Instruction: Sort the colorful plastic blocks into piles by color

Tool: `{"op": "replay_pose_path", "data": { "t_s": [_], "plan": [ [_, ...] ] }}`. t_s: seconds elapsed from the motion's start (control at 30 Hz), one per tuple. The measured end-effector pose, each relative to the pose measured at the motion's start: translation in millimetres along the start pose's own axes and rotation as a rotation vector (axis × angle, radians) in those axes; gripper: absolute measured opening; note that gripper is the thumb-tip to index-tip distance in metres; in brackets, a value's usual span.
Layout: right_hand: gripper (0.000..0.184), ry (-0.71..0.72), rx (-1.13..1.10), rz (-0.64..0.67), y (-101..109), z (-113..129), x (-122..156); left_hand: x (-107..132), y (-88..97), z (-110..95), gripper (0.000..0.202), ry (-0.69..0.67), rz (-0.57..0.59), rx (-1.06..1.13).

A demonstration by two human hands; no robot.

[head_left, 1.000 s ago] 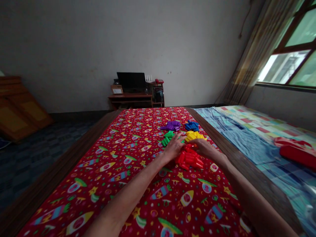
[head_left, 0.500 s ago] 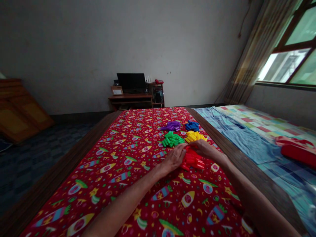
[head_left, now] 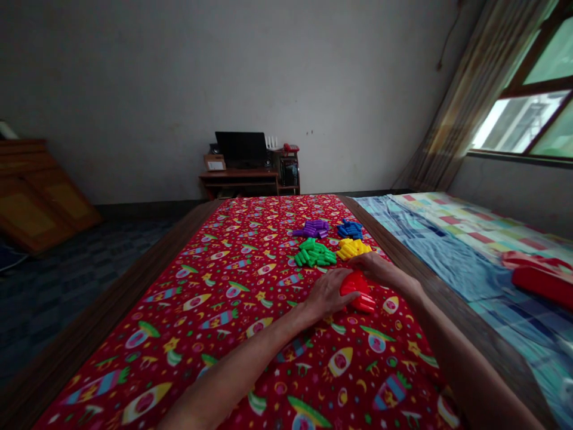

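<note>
Red pieces (head_left: 357, 291) lie bunched on the patterned cloth (head_left: 286, 215) that covers the desk (head_left: 147, 269), gathered between the two hands. The left hand (head_left: 330, 291) curves along their left side, its thumb laid over the near part of the heap and set apart from the other fingers. The right hand (head_left: 376, 269) bends over the far right side, palm turned inward, most of its fingers out of sight. I cannot tell whether either hand is closed on any single piece; together they make a narrow cup around the heap, which seems meant to keep loose pieces from spreading.

The other colours sit in heaps of their own, with strips of cloth between them, probably so that they do not mix. The green pieces (head_left: 315, 254) lie just beyond the left hand, and the yellow pieces (head_left: 353, 247) just beyond the right. Farther off are the purple pieces (head_left: 316, 229) and, to their right, the blue pieces (head_left: 350, 229). The cloth likely gives such small shapes some grip against rolling.
</note>
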State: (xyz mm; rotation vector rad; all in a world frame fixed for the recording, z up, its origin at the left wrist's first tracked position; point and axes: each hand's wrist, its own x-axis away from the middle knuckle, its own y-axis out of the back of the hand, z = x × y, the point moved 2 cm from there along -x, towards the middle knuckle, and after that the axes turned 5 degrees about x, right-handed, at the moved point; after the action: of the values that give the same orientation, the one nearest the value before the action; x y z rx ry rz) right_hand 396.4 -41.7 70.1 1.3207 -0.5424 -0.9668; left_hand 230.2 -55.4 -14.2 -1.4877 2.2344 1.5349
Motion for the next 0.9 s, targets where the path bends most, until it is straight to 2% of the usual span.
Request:
{"op": "replay_pose_path", "data": {
  "t_s": [0.13,0.27,0.37,0.47,0.53,0.6,0.8,0.9],
  "plan": [
    [0.029,-0.024,0.050,-0.123,7.0,3.8,2.9,-1.6,7.2,-7.8,0.040,-0.017,-0.059,0.034],
    [0.027,-0.030,0.017,-0.303,17.8,4.2,4.1,-0.7,38.1,-10.2,0.038,-0.003,-0.155,0.075],
    [0.030,-0.132,-0.049,-0.442,25.2,-2.1,2.3,1.7,73.3,10.3,0.038,0.054,-0.233,0.031],
    [0.032,-0.247,-0.132,-0.579,26.9,-10.9,-1.0,-4.0,102.2,49.3,0.038,0.154,-0.303,-0.076],
    [0.033,-0.301,-0.178,-0.621,24.2,-16.2,-2.9,-15.6,110.5,76.2,0.040,0.203,-0.253,-0.153],
    [0.032,-0.324,-0.203,-0.623,20.3,-20.0,-3.9,-32.0,111.7,96.8,0.039,0.193,-0.185,-0.173],
    [0.033,-0.368,-0.257,-0.614,15.6,-27.3,-3.2,-87.4,111.3,130.3,0.025,0.098,-0.084,-0.224],
    [0.032,-0.354,-0.264,-0.595,16.4,-28.6,-3.2,-109.3,109.8,147.7,0.030,0.022,0.132,-0.309]
  ]
}}
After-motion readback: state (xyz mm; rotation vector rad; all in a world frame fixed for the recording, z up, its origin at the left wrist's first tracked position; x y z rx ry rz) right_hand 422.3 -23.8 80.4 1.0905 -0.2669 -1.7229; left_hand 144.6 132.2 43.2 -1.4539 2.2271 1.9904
